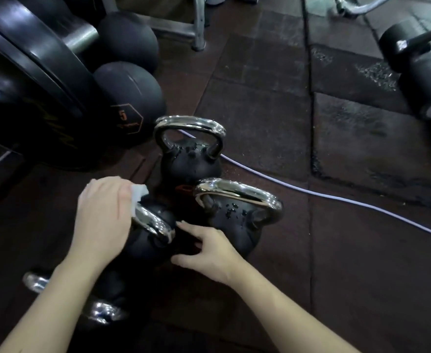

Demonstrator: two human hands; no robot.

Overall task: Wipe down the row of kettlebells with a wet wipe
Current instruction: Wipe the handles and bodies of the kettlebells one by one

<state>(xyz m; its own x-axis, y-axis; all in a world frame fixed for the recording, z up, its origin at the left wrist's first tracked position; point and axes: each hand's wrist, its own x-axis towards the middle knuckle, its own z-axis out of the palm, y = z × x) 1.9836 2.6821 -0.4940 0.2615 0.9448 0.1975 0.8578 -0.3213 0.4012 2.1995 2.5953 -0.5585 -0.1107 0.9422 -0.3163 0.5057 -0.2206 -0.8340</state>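
1. Your left hand (102,215) curls around the white wet wipe (138,197), pressing it on the chrome handle of the nearest kettlebell (148,238).
2. Your right hand (206,253) rests, fingers spread and relaxed, against that kettlebell's body.
3. Two more kettlebells stand just beyond: a far one (191,161) and a right one (234,220), both beaded with water.

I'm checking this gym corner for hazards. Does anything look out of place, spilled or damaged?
Yes. A pale cable trails loose across the floor mats behind the kettlebells, a possible trip hazard. Water droplets bead on the right kettlebell and the far kettlebell. Nothing looks broken.
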